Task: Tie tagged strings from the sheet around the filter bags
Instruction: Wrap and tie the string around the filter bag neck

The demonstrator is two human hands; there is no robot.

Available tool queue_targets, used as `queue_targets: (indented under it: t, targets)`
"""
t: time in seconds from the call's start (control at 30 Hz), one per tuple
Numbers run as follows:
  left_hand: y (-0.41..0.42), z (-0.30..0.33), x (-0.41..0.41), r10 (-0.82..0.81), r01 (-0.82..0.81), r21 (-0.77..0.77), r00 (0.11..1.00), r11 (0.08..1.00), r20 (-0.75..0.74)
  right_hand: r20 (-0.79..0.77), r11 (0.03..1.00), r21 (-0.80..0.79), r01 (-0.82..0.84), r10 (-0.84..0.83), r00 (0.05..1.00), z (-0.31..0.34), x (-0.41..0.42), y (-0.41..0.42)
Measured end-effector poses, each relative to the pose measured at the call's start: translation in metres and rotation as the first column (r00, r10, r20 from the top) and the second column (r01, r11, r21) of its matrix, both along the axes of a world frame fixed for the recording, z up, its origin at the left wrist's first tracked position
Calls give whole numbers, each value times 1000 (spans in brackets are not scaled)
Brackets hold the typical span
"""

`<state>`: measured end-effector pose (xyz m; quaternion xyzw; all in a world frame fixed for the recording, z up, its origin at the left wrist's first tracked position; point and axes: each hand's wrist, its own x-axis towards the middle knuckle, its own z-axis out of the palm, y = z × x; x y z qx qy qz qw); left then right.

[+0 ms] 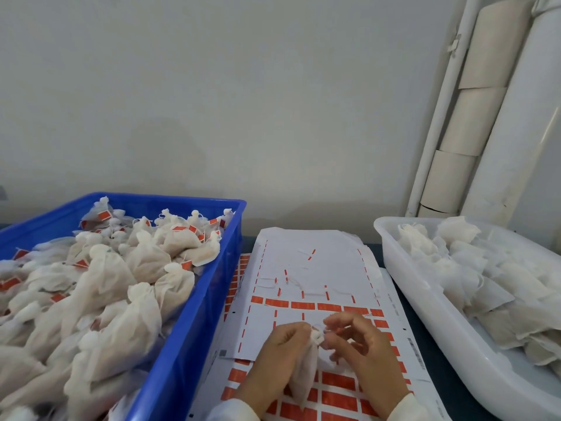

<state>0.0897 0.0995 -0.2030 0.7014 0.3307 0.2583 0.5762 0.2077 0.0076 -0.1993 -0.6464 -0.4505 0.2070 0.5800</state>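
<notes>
Both hands work over the sheet of orange tags lying between two bins. The left hand grips a white filter bag just under its bunched neck, and the right hand pinches a thin string at that neck. A blue crate to the left holds tied, tagged bags; a white tub to the right holds untied ones.
</notes>
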Motion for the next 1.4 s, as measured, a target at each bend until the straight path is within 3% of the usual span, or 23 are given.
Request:
queue_targets:
  t: [0.1, 0.33, 0.47, 0.53, 0.63, 0.77, 0.93, 1.07, 1.2, 1.33, 1.4]
  targets:
    - [-1, 1, 1, -13, 13, 62, 1000, 998, -12, 195, 999, -13, -32, 34, 980, -1, -2, 0]
    - [-1, 0, -1, -44, 41, 164, 999, 986, 15, 330, 999, 14, -32, 26, 944, 1, -1, -1]
    - [-3, 5, -2, -71, 68, 56, 997, 996, 42, 300, 998, 40, -39, 25, 954, 3, -2, -2]
    - [-6, 6, -3, -156, 157, -6, 984, 988, 89, 256, 1000, 28, 0, -7, 967, 3, -2, -3]
    - [-9, 5, -4, -222, 221, 114, 975, 969, -4, 282, 1000, -8, -25, 26, 959, 0, 1, -3]
    - [-11, 6, -4, -188, 202, 190, 978, 961, -90, 466, 996, -52, -74, 90, 880, 1, 7, -6]
    - [-11, 6, -3, -197, 211, 195, 976, 958, -89, 592, 997, -79, -16, 60, 804, 1, 16, -8]
    - [-11, 3, -4, -186, 227, 226, 964, 947, -191, 682, 986, -54, 158, -80, 727, 0, 17, -9]
    - [-4, 1, -6, -63, 93, 172, 983, 981, -171, 722, 946, -33, 323, -201, 663, 8, 27, -14]
    - [3, 12, -9, 77, -66, 80, 988, 995, -137, 846, 845, -255, 469, -40, 532, 12, 39, -16]
    - [4, 19, -8, 124, -133, -60, 984, 989, -131, 880, 840, -306, 449, 70, 469, 10, 40, -12]
